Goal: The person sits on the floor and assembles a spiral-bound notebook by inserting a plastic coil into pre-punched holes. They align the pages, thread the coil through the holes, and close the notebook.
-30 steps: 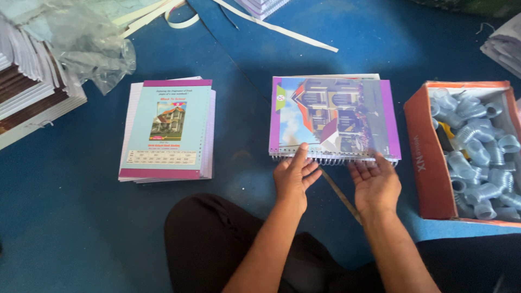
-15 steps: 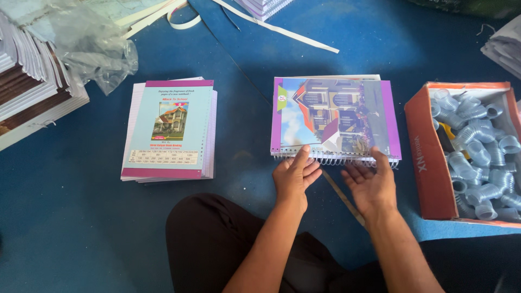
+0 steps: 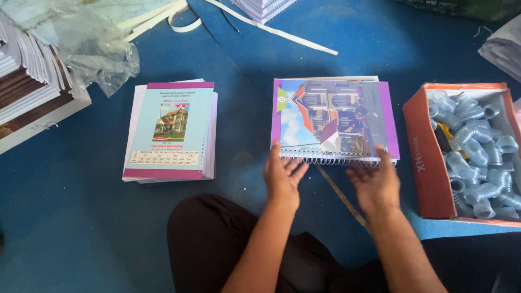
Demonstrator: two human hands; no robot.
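Observation:
A notebook with a purple-edged house picture on its cover (image 3: 334, 119) lies on the blue floor in front of me, its wire spiral binding (image 3: 325, 158) along the near edge. My left hand (image 3: 282, 173) rests with its fingertips on the spiral's left end. My right hand (image 3: 374, 182) has its fingers spread at the spiral's right end, thumb touching the cover. Neither hand grips anything. A second stack of unbound notebooks with a light green cover (image 3: 171, 130) lies to the left, out of reach of both hands.
An orange cardboard box (image 3: 426, 163) holding several coiled silvery spirals (image 3: 475, 152) stands at the right. Stacked paper and books (image 3: 32, 92) and crumpled clear plastic (image 3: 92, 49) sit at the upper left. White paper strips (image 3: 271, 27) lie at the back. A thin stick (image 3: 342, 198) lies between my hands.
Both hands have eased back a little from the spiral edge and the fingers have spread. The notebook has stayed in place.

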